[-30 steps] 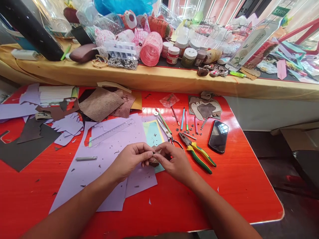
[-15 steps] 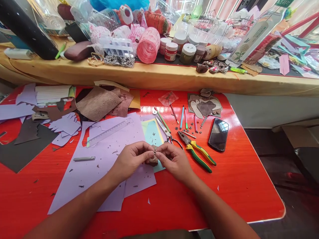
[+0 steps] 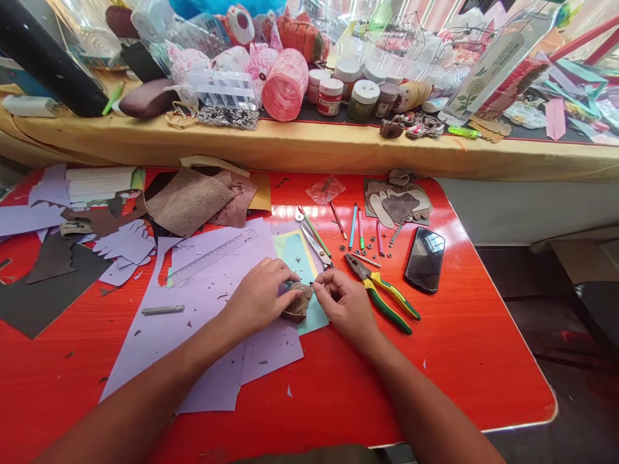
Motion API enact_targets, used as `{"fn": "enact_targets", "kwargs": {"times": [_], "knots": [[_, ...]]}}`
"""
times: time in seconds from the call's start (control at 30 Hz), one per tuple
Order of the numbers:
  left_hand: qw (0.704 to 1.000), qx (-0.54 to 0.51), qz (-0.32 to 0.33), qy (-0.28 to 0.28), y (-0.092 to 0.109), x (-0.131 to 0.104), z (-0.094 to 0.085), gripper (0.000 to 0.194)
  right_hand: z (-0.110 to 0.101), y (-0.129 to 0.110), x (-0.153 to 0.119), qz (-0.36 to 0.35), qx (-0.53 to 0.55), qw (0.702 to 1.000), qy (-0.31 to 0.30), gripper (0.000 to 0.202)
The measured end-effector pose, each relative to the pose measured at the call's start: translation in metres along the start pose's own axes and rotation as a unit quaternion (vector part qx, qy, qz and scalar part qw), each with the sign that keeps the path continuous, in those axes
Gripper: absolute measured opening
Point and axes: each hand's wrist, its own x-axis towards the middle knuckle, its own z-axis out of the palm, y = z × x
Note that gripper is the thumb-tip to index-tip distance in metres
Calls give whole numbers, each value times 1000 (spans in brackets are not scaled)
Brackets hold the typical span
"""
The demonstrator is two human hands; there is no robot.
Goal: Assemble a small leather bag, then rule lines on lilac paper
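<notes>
Both hands at a glossy red table, working on a small, folded piece of brown, rough-surfaced, leather-like material. Half a second earlier, the fingertips of the two hands met over this piece and covered much of its upper part; now the hands have parted and more of its face is exposed. The left hand holds the piece by its left side, thumb in front and fingers behind. The right hand has moved to the piece's upper right corner, its thumb and forefinger nearly together at a tiny dark bit; whether they grip it cannot be told. The piece is held above a light blue sheet and the lower right part of a large lilac paper sheet. The silver scissors lie just beyond, their handles now largely hidden by the right hand. Unmoved on the table to the right are the pliers with yellow-and-green handles and the black smartphone.
</notes>
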Motion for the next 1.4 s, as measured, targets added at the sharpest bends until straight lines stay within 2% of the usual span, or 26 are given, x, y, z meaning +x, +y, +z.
{"fn": "enact_targets", "kwargs": {"times": [0.07,0.27,0.4,0.57,0.9,1.07,1.2,1.4], "knots": [[1000,-18,8,-7,0,-1,2,5,-1,1,0,1,-13,1000,-1,14],[991,-132,5,-17,0,-11,-2,12,-1,4,1,-1,-52,999,-8,15],[986,-165,16,-6,2,-15,-3,12,1,3,0,-13,-74,997,-29,13],[986,-168,2,13,5,-15,-1,10,4,4,-2,-6,-63,996,-65,13],[986,-158,-35,32,8,-16,-1,6,4,1,-2,21,-32,997,-72,13],[988,-149,-5,36,7,-15,1,17,4,0,-1,29,-20,996,-78,15],[991,-130,27,34,7,-14,2,14,4,0,0,22,-12,997,-73,15],[992,-122,18,25,11,-14,0,13,5,1,0,22,-24,998,-63,12]]}}
